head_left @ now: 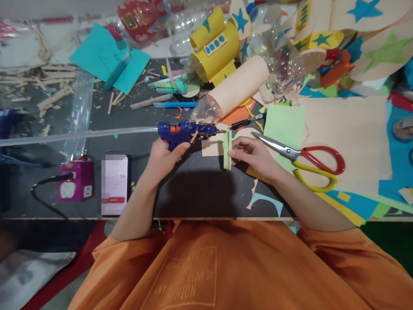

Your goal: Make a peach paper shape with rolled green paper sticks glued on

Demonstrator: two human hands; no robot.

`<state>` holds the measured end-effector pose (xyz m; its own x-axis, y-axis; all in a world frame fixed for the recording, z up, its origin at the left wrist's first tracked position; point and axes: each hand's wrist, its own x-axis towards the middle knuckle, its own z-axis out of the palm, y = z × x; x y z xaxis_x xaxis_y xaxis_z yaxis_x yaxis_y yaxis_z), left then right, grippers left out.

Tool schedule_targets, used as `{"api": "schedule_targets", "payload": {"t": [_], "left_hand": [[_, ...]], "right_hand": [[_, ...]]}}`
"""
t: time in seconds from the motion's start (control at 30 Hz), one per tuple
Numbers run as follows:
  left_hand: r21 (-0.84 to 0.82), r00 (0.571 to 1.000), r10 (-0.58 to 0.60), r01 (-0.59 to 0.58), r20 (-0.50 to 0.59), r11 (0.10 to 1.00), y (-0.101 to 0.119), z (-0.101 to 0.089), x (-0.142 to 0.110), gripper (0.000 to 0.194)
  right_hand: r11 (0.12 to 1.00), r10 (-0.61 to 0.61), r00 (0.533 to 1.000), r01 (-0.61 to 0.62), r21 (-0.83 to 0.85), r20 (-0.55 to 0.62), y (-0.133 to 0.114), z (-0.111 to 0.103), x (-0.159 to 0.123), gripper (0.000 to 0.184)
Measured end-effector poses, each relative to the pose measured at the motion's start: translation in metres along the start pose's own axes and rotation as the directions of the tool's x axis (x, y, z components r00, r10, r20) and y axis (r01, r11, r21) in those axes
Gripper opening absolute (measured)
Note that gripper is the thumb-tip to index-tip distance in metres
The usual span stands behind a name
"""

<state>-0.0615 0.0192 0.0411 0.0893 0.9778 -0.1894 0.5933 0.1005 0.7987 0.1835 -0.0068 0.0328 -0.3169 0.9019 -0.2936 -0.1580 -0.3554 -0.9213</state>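
Note:
My left hand [166, 161] is wrapped round the handle of a blue hot glue gun [180, 133]. A long clear glue stick [97, 135] runs out of its back end to the left. The gun's nozzle points right, at the top of a folded light green paper strip [227, 150]; whether it touches the paper I cannot tell. Between thumb and fingers, my right hand [248, 156] pinches that strip by its right edge. Large scissors [300, 155] with red and yellow handles lie partly open beside my right forearm, over a light green paper sheet [284, 125].
A phone [115, 185] and a purple power adapter [75, 181] with a cable stand at left. Behind the hands lie a paper-wrapped plastic bottle [240, 88], a yellow-wrapped bottle [217, 51], markers [176, 104] and a black pen [247, 122]. Wooden stick pieces [54, 90] litter the far left.

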Motion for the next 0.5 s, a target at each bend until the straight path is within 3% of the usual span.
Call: {"api": "schedule_targets", "payload": {"t": [0.23, 0.4, 0.5], "left_hand": [[-0.157, 0.979, 0.139, -0.163, -0.152, 0.974, -0.007, 0.0, 0.005, 0.034], [-0.284, 0.858, 0.177, -0.344, -0.483, 0.895, -0.016, -0.009, 0.021, 0.046], [-0.31, 0.818, 0.088, -0.312, -0.569, 0.898, -0.024, -0.021, 0.033, 0.059]], "right_hand": [[1.0, 0.0, 1.0, 0.0, -0.03, -0.001, 0.0, -0.001, -0.001, 0.041], [1.0, -0.001, 1.0, 0.001, -0.012, 0.002, -0.002, 0.0, -0.001, 0.041], [1.0, -0.001, 1.0, 0.001, 0.006, 0.002, -0.002, 0.0, 0.0, 0.041]]}}
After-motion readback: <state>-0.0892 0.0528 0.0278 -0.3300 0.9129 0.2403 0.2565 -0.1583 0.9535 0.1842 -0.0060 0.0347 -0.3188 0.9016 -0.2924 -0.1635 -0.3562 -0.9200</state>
